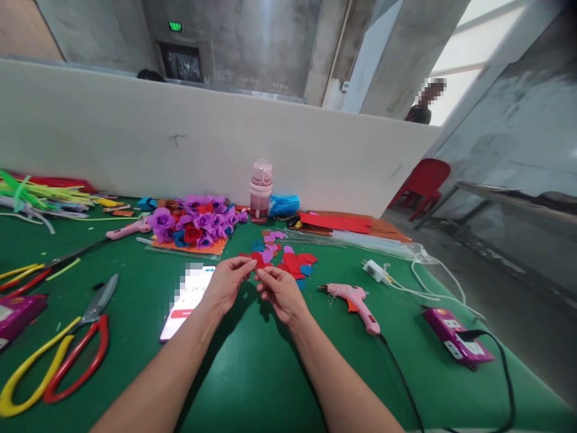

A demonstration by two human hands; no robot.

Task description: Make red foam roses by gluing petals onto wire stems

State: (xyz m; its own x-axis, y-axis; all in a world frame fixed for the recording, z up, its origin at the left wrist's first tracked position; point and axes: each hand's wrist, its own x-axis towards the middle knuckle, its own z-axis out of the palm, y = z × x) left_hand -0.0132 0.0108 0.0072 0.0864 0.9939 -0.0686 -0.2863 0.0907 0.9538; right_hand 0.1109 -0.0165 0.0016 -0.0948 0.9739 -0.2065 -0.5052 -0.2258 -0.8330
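My left hand [232,279] and my right hand [280,291] meet above the table, both closed in a pinch. Between their fingertips is a small red petal [258,258], partly hidden by the fingers. Just beyond the hands lie loose cut petals in red [295,263], purple [267,255] and blue. To the right of my right hand rests a pink hot glue gun [354,299]. A phone [192,294] with a lit screen lies beside my left wrist, partly covered by the forearm.
Scissors [85,337] with yellow and red handles lie at left. Behind stand finished paper-like flowers [198,222] and a pink bottle [261,192]. A purple power strip [457,338], white charger [377,272] and cables occupy the right. A low partition [180,132] borders the table's back.
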